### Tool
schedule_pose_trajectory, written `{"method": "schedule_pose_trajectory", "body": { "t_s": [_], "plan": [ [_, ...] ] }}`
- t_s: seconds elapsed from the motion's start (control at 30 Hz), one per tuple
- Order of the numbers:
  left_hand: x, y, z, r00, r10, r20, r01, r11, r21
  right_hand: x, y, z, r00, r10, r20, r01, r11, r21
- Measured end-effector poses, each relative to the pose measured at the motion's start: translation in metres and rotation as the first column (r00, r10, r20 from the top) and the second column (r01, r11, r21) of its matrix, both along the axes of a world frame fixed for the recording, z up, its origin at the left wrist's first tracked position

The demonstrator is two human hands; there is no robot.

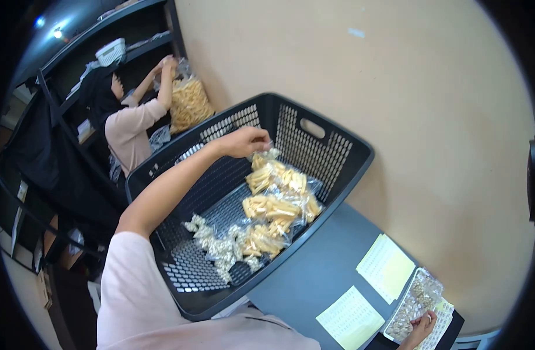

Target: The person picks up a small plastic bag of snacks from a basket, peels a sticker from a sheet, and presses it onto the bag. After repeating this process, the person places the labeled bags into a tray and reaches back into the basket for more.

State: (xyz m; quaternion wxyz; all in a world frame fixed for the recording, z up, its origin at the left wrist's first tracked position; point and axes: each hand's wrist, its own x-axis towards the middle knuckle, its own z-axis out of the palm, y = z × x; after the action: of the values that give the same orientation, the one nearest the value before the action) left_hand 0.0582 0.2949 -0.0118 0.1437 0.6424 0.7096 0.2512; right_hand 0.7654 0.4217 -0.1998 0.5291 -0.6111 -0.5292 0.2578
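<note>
My left hand (248, 142) reaches over a black plastic basket (360, 153), fingers closed at the top of a small clear bag (269, 153) with whitish contents. Just below it, clear bags of pale yellow stick-shaped pieces (271, 207) lie along the basket's right side. A cluster of small whitish bags (220, 245) is in the near part of the basket. At the lower right, my right hand (423, 328) has its fingers curled together over a clear tray (418, 274) of small, whitish packed pieces. What its fingertips hold is too small to make out.
Printed yellow sheets (350, 318) lie on the grey table (314, 274), beside the tray. At the left, another person (130, 125) handles a large bag of yellowish pieces (190, 105) by dark shelves (145, 49). A beige wall (430, 116) stands behind the basket.
</note>
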Motion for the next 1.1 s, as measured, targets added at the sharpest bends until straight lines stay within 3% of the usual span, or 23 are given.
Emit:
{"method": "schedule_pose_trajectory", "body": {
  "t_s": [0.03,0.07,0.13,0.17,0.2,0.27,0.33,0.4,0.5,0.53,0.6,0.63,0.67,0.73,0.77,0.83,0.87,0.9,0.97,1.0,1.03,1.07,1.1],
  "plan": [
    [0.018,0.005,0.024,0.937,0.035,0.346,-0.044,0.999,0.019,-0.004,0.007,0.001,0.992,0.068,-0.109,-0.073,0.996,-0.047],
    [0.033,0.006,0.046,0.803,-0.028,0.595,-0.009,0.998,0.060,-0.014,0.010,0.012,0.967,0.132,-0.216,-0.153,0.985,-0.084],
    [0.051,0.014,0.074,0.921,-0.106,0.375,0.089,0.994,0.062,-0.046,0.009,0.034,0.953,0.181,-0.244,-0.188,0.982,-0.006],
    [0.064,0.019,0.080,0.994,-0.103,0.041,0.096,0.984,0.150,-0.062,0.008,0.048,0.942,0.226,-0.249,-0.225,0.974,0.033],
    [0.080,0.023,0.084,0.954,-0.060,-0.293,0.133,0.963,0.235,-0.077,0.007,0.062,0.930,0.270,-0.251,-0.260,0.963,0.072],
    [0.119,0.023,0.108,0.988,-0.156,0.020,0.153,0.983,0.107,-0.105,0.001,0.089,0.914,0.340,-0.221,-0.321,0.940,0.116],
    [0.138,0.034,0.110,0.872,-0.339,0.352,0.314,0.941,0.127,-0.126,-0.001,0.103,0.891,0.401,-0.210,-0.374,0.914,0.158],
    [0.170,0.040,0.117,0.940,-0.325,0.105,0.316,0.944,0.095,-0.152,-0.014,0.133,0.839,0.503,-0.210,-0.470,0.862,0.188],
    [0.213,0.047,0.119,0.871,-0.480,0.100,0.464,0.873,0.148,-0.184,-0.033,0.173,0.769,0.610,-0.191,-0.556,0.786,0.270],
    [0.225,0.049,0.117,0.806,-0.591,0.019,0.563,0.777,0.282,-0.191,-0.039,0.185,0.729,0.655,-0.199,-0.591,0.749,0.300],
    [0.247,0.055,0.110,0.701,-0.712,-0.035,0.670,0.641,0.373,-0.204,-0.045,0.202,0.642,0.728,-0.241,-0.627,0.679,0.381],
    [0.258,0.054,0.113,0.658,-0.752,-0.027,0.708,0.607,0.362,-0.211,-0.049,0.208,0.582,0.772,-0.255,-0.631,0.626,0.458],
    [0.268,0.052,0.114,0.639,-0.769,-0.023,0.723,0.590,0.360,-0.218,-0.053,0.214,0.601,0.757,-0.257,-0.615,0.643,0.455],
    [0.284,0.051,0.114,0.612,-0.781,0.126,0.714,0.614,0.337,-0.225,-0.059,0.220,0.496,0.836,-0.235,-0.661,0.538,0.523],
    [0.289,0.054,0.111,0.593,-0.799,0.097,0.709,0.576,0.407,-0.223,-0.062,0.220,0.510,0.827,-0.236,-0.650,0.551,0.524],
    [0.297,0.054,0.111,0.638,-0.765,0.088,0.674,0.610,0.417,-0.218,-0.066,0.219,0.279,0.856,-0.435,-0.741,0.480,0.470],
    [0.301,0.053,0.111,0.693,-0.717,0.079,0.625,0.651,0.431,-0.216,-0.066,0.218,0.291,0.852,-0.436,-0.733,0.491,0.471],
    [0.306,0.054,0.105,0.681,-0.728,0.078,0.636,0.641,0.431,-0.215,-0.065,0.216,0.393,0.811,-0.433,-0.670,0.575,0.470],
    [0.317,0.054,0.091,0.808,-0.515,0.285,0.220,0.712,0.666,-0.214,-0.069,0.219,0.597,0.656,-0.461,-0.495,0.754,0.431],
    [0.321,0.053,0.087,0.800,-0.529,0.284,0.233,0.709,0.666,-0.214,-0.067,0.219,0.608,0.645,-0.463,-0.481,0.763,0.432],
    [0.325,0.049,0.087,0.765,-0.557,0.324,0.324,0.767,0.554,-0.215,-0.063,0.217,0.843,0.488,-0.227,-0.317,0.792,0.522],
    [0.328,0.046,0.086,0.731,-0.576,0.366,0.415,0.801,0.432,-0.216,-0.061,0.214,0.974,0.227,-0.001,-0.175,0.753,0.635],
    [0.338,0.045,0.081,0.655,-0.594,0.466,0.430,0.801,0.417,-0.219,-0.061,0.210,0.992,0.120,0.048,-0.121,0.730,0.673]
  ]
}}
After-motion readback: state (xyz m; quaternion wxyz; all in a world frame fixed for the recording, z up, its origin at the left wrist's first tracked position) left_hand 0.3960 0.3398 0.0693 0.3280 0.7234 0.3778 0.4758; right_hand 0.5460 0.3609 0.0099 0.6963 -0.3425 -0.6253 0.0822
